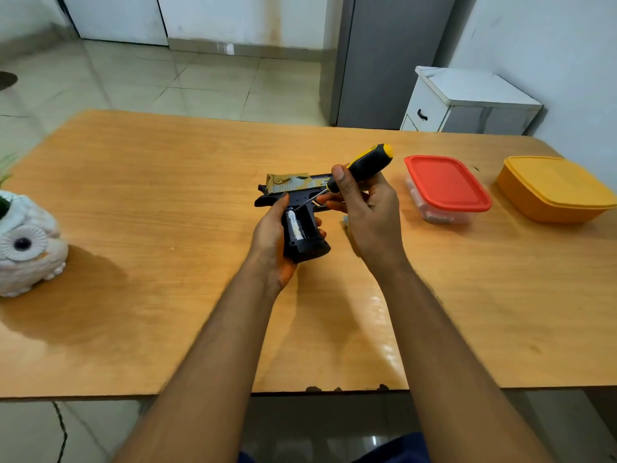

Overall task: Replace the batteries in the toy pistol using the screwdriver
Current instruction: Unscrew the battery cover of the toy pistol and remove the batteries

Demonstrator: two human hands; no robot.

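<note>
1. The toy pistol point(302, 212) is held above the middle of the wooden table point(167, 195), with its black grip toward the camera and its gold-and-black slide away from it.
2. The left hand point(272, 243) grasps the grip from the left side, fingers wrapped behind it; fingertips show at the grip's right edge.
3. The battery compartment in the grip is uncovered. One silver battery point(295, 227) lies in its left slot; the right slot looks dark, contents not discernible.
4. The right hand point(365, 212) grips the screwdriver point(362, 168) by its black-and-yellow handle, thumb upright against the handle's lower end.
5. The screwdriver's thin shaft slants down and left; its tip sits at the upper end of the compartment, just by the battery's top.
6. To the right stand a clear container with a red lid point(445, 187) and, farther right, a yellow lidded container point(554, 188).
7. A white owl-shaped planter point(26, 242) stands at the table's left edge.
</note>
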